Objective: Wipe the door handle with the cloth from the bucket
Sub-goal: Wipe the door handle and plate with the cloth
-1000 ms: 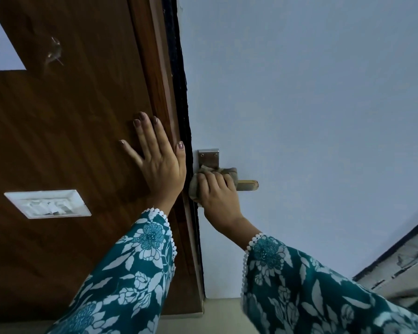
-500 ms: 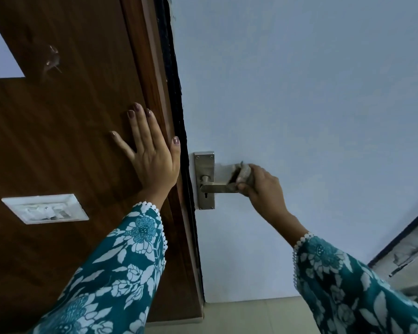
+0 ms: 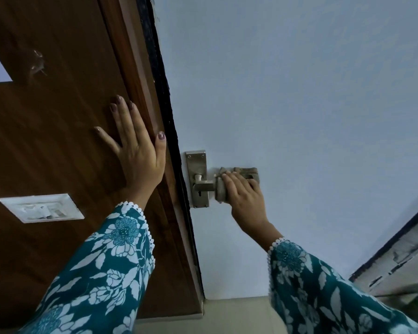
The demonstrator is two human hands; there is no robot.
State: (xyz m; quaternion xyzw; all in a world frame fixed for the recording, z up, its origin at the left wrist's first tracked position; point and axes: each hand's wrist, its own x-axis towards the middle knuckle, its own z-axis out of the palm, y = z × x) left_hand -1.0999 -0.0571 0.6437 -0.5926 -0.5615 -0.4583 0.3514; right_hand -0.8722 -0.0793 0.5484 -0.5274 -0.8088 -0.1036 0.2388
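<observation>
Right hand (image 3: 245,196) clenches the soft, limp cloth (image 3: 237,183) around the rigid door handle (image 3: 204,185), probably mid-lever; left hand (image 3: 136,150) lies flat, grasping nothing, on the wooden panel (image 3: 46,141).

Both arms in long teal sleeves, white floral & leaf print, w/ white scalloped lace trim at the cuffs. Left sleeve (image 3: 101,268) shows big blooms near the cuff; right sleeve (image 3: 323,292) same fabric. Left hand (image 3: 138,153): dark mauve polish on the nails.
</observation>
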